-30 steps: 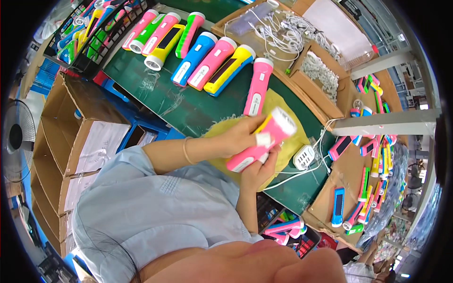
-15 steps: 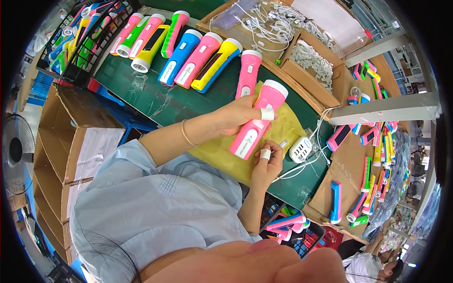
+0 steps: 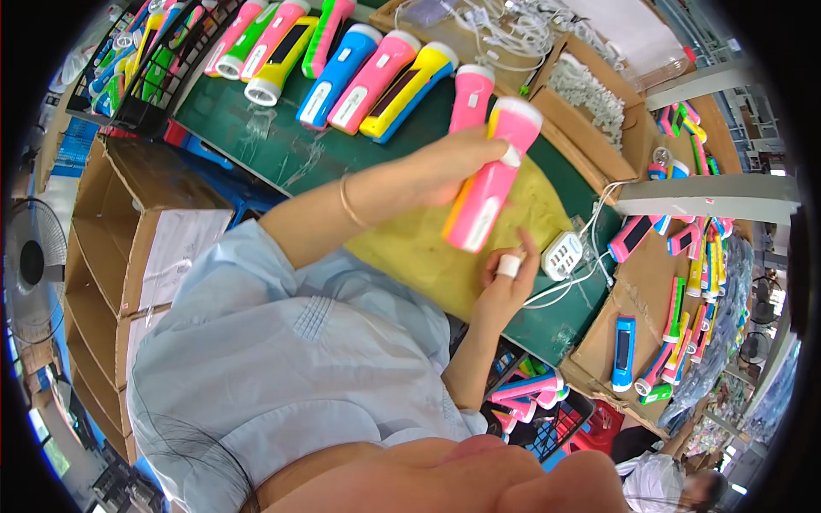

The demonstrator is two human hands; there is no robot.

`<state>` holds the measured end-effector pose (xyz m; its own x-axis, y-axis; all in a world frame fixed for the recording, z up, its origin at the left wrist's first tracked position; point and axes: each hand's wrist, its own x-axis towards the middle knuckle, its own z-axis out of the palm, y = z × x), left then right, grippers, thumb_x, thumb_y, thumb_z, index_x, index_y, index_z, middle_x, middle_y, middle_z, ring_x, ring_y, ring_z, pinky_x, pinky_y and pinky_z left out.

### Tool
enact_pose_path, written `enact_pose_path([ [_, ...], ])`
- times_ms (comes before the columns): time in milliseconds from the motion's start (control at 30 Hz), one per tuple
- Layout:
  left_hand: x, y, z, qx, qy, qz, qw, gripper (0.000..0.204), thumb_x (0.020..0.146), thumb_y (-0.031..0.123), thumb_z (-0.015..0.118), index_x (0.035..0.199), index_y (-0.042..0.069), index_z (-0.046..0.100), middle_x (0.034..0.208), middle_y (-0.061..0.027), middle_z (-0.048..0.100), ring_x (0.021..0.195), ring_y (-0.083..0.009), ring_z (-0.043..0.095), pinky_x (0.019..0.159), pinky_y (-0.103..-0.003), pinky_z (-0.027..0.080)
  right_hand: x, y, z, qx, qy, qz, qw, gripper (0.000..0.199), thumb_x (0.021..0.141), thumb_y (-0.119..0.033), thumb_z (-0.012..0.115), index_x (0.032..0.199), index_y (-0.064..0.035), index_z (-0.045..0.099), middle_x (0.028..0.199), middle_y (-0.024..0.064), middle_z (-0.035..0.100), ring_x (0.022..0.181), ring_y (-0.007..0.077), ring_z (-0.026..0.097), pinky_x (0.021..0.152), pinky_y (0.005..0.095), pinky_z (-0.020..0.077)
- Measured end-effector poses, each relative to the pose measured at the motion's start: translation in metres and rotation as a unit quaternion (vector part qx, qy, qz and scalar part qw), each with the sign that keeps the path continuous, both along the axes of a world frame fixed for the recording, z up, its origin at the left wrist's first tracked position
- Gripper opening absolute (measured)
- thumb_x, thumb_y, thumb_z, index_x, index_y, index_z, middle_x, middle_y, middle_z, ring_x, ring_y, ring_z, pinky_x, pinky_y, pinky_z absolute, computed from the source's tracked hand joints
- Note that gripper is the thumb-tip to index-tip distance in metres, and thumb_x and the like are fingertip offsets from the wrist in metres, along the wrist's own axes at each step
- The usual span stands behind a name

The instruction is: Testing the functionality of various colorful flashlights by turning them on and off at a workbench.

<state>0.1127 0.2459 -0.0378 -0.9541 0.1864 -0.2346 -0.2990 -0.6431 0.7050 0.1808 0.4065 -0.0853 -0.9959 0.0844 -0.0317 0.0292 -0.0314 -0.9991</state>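
My left hand point(image 3: 466, 162) is closed around a pink flashlight point(image 3: 492, 192) with a white head and a yellow side strip, tilted above a yellow sheet point(image 3: 410, 248). White tape wraps a finger on each hand. Below the flashlight's lower end is my right hand point(image 3: 509, 274), its index finger raised and the others curled. What those curled fingers hold is hidden; a white cable point(image 3: 547, 299) runs in beside this hand. Just right of it lies a white multi-port USB charger point(image 3: 562, 256). Another pink flashlight point(image 3: 471, 98) stands behind my left hand.
Several coloured flashlights point(image 3: 398, 81) line the back of the green table point(image 3: 256, 154). A black crate point(image 3: 137, 111) of flashlights stands far left. At the back right are a carton point(image 3: 590, 94) of small white parts and tangled cables point(image 3: 500, 34). A grey beam point(image 3: 710, 197) crosses the right side.
The flashlight has swung slightly right and up, and turned in my left hand. My right index finger has lifted; the white plug seen beside that hand no longer shows. The view has shifted a little.
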Motion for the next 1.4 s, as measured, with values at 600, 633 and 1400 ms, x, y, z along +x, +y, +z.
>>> enact_pose_path([
  [600, -0.026, -0.033, 0.003, 0.039, 0.066, -0.099, 0.992, 0.036, 0.088, 0.025, 0.052, 0.111, -0.002, 0.048, 0.098, -0.0121, 0.058, 0.092, -0.0201, 0.058, 0.082, -0.033, 0.047, -0.039, -0.01, 0.046, 0.069, 0.145, 0.034, 0.986, 0.013, 0.076, -0.002, 0.066, 0.087, 0.0026, 0.063, 0.082, 0.0036, 0.06, 0.069, 0.0098, 0.053, 0.062, 0.0222, 0.0421],
  [633, -0.018, -0.029, 0.003, 0.025, 0.055, -0.088, 0.994, 0.038, 0.088, 0.027, 0.052, 0.112, -0.002, 0.047, 0.098, -0.0117, 0.058, 0.091, -0.0191, 0.058, 0.08, -0.032, 0.048, -0.042, -0.016, 0.048, 0.145, 0.197, 0.046, 0.969, 0.012, 0.075, -0.002, 0.066, 0.087, 0.0021, 0.063, 0.08, 0.0044, 0.059, 0.068, 0.0107, 0.054, 0.062, 0.0224, 0.0424],
  [1400, 0.032, -0.007, -0.01, 0.159, 0.082, 0.013, 0.984, 0.064, 0.083, 0.061, 0.042, 0.114, 0.005, 0.042, 0.085, -0.0041, 0.05, 0.075, -0.0141, 0.05, 0.066, -0.03, 0.045, 0.016, 0.002, 0.026, 0.325, 0.433, 0.255, 0.801, 0.057, 0.052, -0.008, 0.074, 0.106, -0.0004, 0.057, 0.084, 0.007, 0.048, 0.065, 0.018, 0.048, 0.056, 0.0278, 0.0408],
])
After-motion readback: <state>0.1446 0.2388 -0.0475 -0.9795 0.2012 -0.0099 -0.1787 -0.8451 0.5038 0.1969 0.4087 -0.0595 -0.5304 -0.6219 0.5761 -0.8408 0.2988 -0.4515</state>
